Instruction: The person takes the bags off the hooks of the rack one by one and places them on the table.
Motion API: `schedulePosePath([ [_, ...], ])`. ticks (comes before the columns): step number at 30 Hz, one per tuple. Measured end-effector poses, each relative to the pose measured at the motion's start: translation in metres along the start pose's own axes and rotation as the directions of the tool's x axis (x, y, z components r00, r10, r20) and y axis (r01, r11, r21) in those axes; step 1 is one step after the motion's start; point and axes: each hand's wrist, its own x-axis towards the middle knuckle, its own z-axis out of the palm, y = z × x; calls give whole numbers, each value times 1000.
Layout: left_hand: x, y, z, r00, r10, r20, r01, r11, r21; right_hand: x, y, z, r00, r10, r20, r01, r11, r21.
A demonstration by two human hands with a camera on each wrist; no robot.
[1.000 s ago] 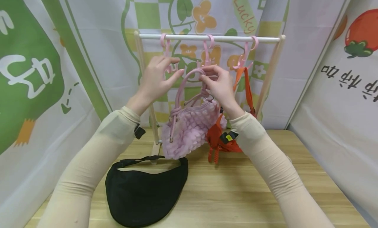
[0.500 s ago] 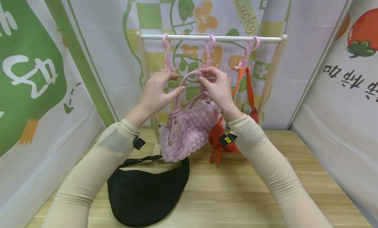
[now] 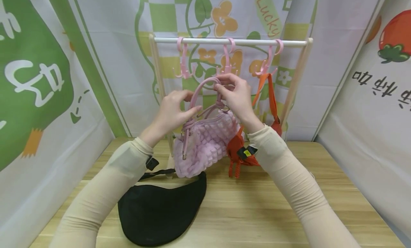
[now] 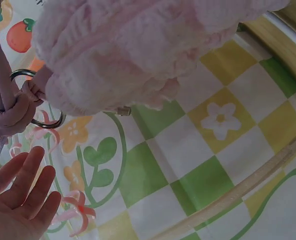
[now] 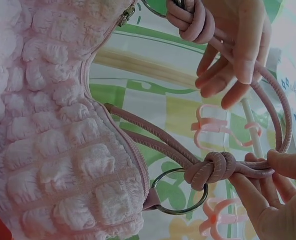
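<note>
A puffy pink handbag (image 3: 208, 142) hangs tilted below its rope handle (image 3: 201, 84), its right end higher. My right hand (image 3: 236, 94) pinches that handle near its top, just under the middle pink hook (image 3: 227, 60). In the right wrist view, the right thumb and fingers (image 5: 280, 195) close on the doubled cord above a knot (image 5: 210, 170) and metal ring. My left hand (image 3: 174, 110) is at the handle's left side, thumb and fingers spread around the cord. Its fingers (image 4: 30, 192) look extended in the left wrist view.
A wooden rack with a white rail (image 3: 205, 40) stands behind, with a left pink hook (image 3: 184, 64) and a right pink hook (image 3: 264, 66). An orange strap (image 3: 271, 98) hangs from the right one, its orange bag (image 3: 236, 148) behind the pink one. A black bag (image 3: 160, 212) lies in front.
My left hand has come down along the handle from beside the left hook. My right hand keeps its pinch, and the pink handbag has sunk slightly.
</note>
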Motion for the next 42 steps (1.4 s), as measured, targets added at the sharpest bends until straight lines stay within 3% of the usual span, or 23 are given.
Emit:
schedulePosePath([
  [18, -18, 0, -1, 992, -117, 37, 119, 989, -85, -6, -1, 0, 1000, 17, 5, -17, 999, 32],
  [26, -24, -1, -2, 989, -142, 44, 145, 985, -93, 6, 28, 3, 1000, -18, -6, 18, 998, 66],
  [33, -29, -2, -4, 988, -151, 17, 151, 974, -168, 5, 29, 5, 1000, -2, -4, 2, 998, 65],
  [42, -32, -2, -13, 983, -174, -54, 164, 973, -163, 2, 30, 8, 1000, 4, -4, -3, 997, 74],
])
